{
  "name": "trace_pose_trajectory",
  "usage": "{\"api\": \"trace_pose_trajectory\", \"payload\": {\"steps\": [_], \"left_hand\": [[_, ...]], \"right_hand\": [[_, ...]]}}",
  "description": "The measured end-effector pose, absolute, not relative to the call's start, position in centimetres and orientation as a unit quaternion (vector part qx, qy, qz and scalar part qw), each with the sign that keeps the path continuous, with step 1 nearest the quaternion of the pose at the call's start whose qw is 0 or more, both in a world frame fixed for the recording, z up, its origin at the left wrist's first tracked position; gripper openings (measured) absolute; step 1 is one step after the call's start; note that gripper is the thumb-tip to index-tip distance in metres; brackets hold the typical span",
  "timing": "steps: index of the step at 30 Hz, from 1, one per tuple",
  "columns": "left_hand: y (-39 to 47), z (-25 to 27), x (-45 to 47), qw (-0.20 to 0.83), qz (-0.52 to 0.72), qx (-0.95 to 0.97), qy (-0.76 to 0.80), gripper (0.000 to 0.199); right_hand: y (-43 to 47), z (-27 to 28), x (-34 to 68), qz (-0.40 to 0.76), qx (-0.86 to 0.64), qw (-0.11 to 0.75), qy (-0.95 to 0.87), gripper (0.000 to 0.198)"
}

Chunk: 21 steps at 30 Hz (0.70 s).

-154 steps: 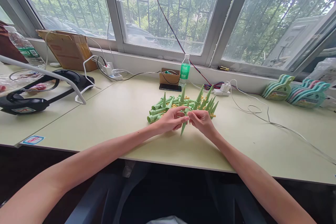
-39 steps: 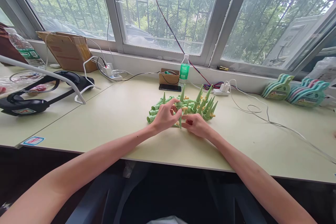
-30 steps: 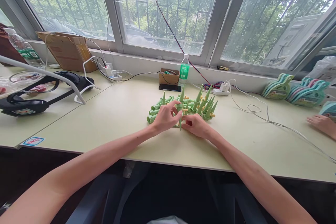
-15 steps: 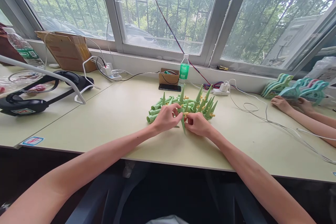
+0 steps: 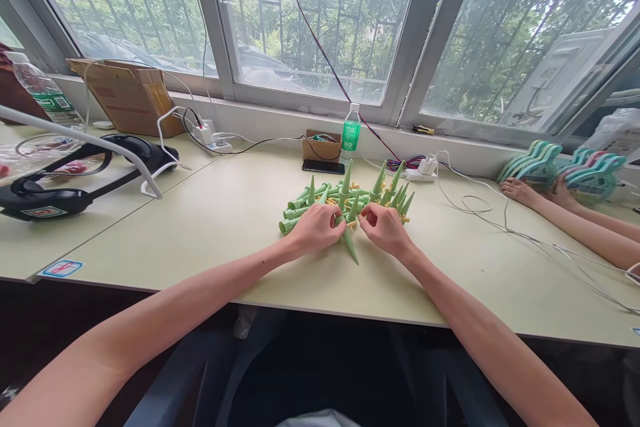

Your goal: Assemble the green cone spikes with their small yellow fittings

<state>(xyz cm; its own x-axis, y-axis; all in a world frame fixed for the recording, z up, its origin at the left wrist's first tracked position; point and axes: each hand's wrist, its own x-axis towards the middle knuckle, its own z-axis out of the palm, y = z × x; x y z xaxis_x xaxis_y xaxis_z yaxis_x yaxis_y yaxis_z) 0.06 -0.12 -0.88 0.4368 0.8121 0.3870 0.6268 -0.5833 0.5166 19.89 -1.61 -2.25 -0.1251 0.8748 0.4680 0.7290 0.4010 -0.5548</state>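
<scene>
My left hand [image 5: 320,227] is closed on a pale green plastic spike [image 5: 351,248], whose pointed end slants down and to the right over the table. A small yellow peg [image 5: 351,225] shows beside the spike, between my two hands. My right hand [image 5: 384,227] is close by on the right, thumb and fingers pinched together. Whatever is in that pinch, if anything, is hidden. Behind both hands lies a cluster of green plastic tubes [image 5: 291,215] and upright green cones [image 5: 346,185], with yellow pegs among them.
Beyond the cluster are a phone [image 5: 323,167], a small cardboard box [image 5: 321,147] and a water bottle [image 5: 351,133]. White cables [image 5: 507,220] cross the table at right, near another person's hands [image 5: 520,192] at teal hangers [image 5: 533,163]. A black headset [image 5: 45,195] lies left.
The spike in my left hand has tilted, its tip swinging right and lower. My right hand has moved slightly up and right, away from it. The other person's hands have shifted left.
</scene>
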Motion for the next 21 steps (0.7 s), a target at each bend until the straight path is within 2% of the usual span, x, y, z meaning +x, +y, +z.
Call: {"api": "trace_pose_trajectory", "payload": {"steps": [8, 21], "left_hand": [[0.09, -1.46, -0.09, 0.113, 0.273, 0.858, 0.421, 0.018], [-0.2, -0.94, 0.06, 0.11, 0.322, 0.852, 0.398, 0.019]], "right_hand": [[-2.07, -1.53, 19.49, 0.14, -0.513, 0.45, -0.718, 0.017], [-2.38, -1.48, 19.29, 0.167, -0.479, 0.462, -0.728, 0.016]]}}
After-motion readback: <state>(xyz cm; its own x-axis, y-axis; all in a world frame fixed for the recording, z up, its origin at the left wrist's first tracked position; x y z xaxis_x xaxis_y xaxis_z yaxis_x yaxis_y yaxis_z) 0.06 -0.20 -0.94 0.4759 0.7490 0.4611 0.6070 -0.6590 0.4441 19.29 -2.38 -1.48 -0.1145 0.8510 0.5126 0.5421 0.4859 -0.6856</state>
